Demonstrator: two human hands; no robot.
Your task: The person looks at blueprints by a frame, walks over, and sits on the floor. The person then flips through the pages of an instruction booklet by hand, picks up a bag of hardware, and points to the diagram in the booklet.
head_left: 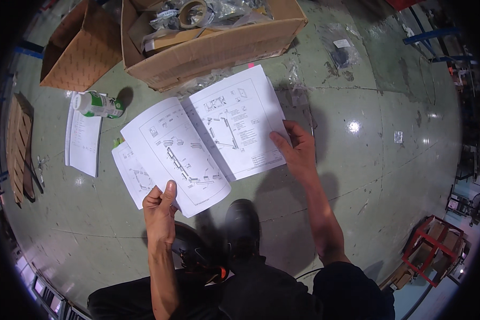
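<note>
View from above, looking down at one open instruction booklet held over a shiny grey-green concrete floor. Two bare hands hold it. The left hand pinches the lower edge of the left page, thumb on top. The right hand grips the outer edge of the right page, thumb on the paper and fingers tucked behind. Both pages show line drawings of parts.

Two more printed sheets are in sight: one loose sheet pokes out from under the booklet's left side, and one folded sheet lies flat on the floor further left. One white and green bottle lies on its side across the top of that folded sheet.

Two cardboard boxes sit at the top: a large open box holding one roll of tape and clear plastic bags, and a smaller box tipped over to its left. The booklet's top corner reaches close to the large box.

Two black shoes show below the booklet. To the right of the right hand the floor stretches bare and wide, out to a red frame near the lower right edge
</note>
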